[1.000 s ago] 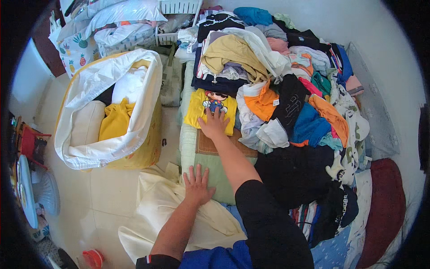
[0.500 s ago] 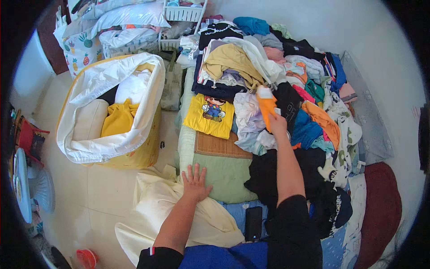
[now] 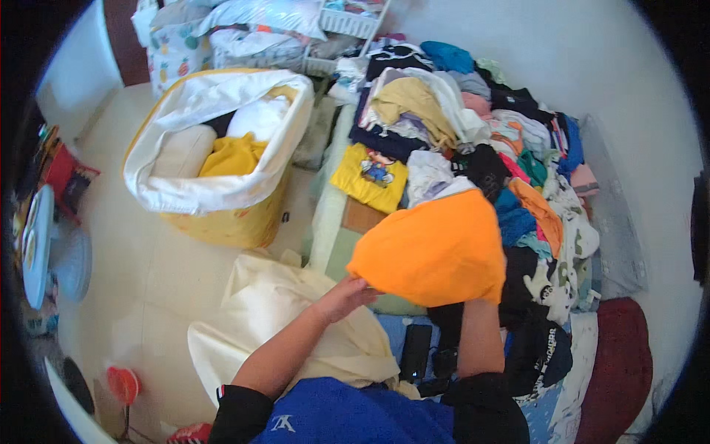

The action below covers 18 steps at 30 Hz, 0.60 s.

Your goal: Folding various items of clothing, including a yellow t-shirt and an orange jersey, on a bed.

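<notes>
Spread above the bed, an orange garment (image 3: 433,248) with a white edge along its far side hangs between my two hands. My left hand (image 3: 347,297) is closed on its near left corner. At its right side my right forearm (image 3: 481,344) reaches up behind the cloth, which hides the fingers; the garment is held up there. Just beyond lie a folded yellow T-shirt (image 3: 370,177) with a cartoon figure and a crumpled whitish garment (image 3: 430,176). Part of a green pad and a brown woven mat (image 3: 361,216) shows under the orange cloth.
A large heap of mixed clothes (image 3: 518,155) covers the far right of the bed. On the floor at left stands a yellow basket (image 3: 222,226) with a white liner, holding clothes. Cream cloth (image 3: 259,311) drapes over the near edge, beside a black phone (image 3: 416,351).
The orange garment has been lifted off the heap toward me and opened out. My left hand has left the green pad and taken its edge. The view has shifted too.
</notes>
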### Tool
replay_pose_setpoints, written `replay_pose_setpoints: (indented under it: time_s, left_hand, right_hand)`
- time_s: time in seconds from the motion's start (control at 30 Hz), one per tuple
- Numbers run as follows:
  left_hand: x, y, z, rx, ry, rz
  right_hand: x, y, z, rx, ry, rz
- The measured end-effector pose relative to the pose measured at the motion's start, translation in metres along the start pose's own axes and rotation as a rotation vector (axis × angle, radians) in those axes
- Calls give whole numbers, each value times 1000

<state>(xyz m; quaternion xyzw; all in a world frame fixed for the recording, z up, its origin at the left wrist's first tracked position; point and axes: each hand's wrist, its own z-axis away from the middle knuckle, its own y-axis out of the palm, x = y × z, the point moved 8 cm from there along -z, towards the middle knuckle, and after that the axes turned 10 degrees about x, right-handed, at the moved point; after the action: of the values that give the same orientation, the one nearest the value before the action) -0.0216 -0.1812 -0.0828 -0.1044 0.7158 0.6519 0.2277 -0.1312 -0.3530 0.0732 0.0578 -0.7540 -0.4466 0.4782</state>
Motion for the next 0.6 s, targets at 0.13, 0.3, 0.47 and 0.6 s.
replay_pose_setpoints:
  time_s: [0.13,0.3,0.47,0.6]
  left_hand:
    - [-45,16,76,-267,404,-70]
    - [-104,-1,210,-752,664,-433]
    - [-149,99,301,-1084,995,-1143]
    - [-119,149,327,-769,820,-1821]
  right_hand:
    - [-78,5,14,15,231,6]
    - [-114,17,32,101,451,645]
    - [-113,73,39,360,42,1594]
    - [-137,69,73,149,-128,1552]
